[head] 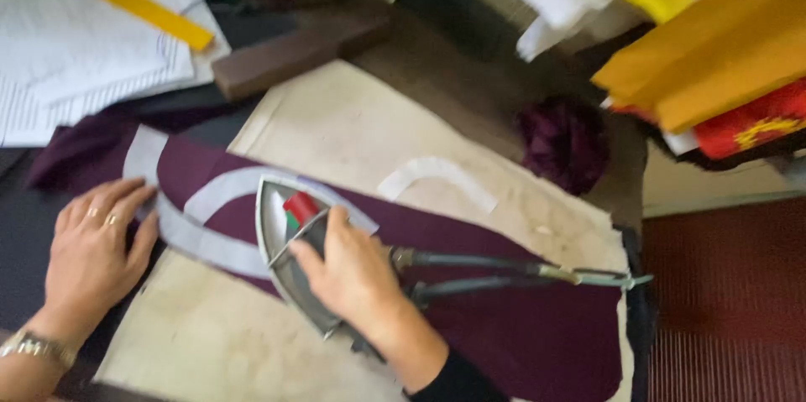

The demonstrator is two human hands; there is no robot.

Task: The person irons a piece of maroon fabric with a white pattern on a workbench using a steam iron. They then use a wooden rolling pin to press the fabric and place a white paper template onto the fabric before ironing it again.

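Heat is the main hazard at this moment. The right hand (353, 272) is closed around the handle of a metal iron (290, 263), whose pointed sole rests on a pale curved strip of interfacing (222, 201) laid over a dark maroon fabric piece (520, 326). The left hand (96, 247) lies flat and open, fingers spread, pressing the end of that strip and the maroon cloth just to the left of the iron's tip. The two hands are apart, with the strip running between them.

If the iron slides leftward along the curve, its tip could meet the fingertips of the flat hand, which sit near its path. If it sits too long in one spot, the strip or the cloth under it could scorch or shine. The interfacing looks only loosely placed, so a push from the sole could wrinkle it or shift it off its line before it bonds.

Two hoses or cords (504, 272) trail from behind the right hand toward the right edge; a snag there could jerk the iron. A second loose curved strip (437, 177) lies beyond the right hand on the beige pressing cloth (353, 125) and could be brushed away. The view is blurred, so finer detail cannot be judged.
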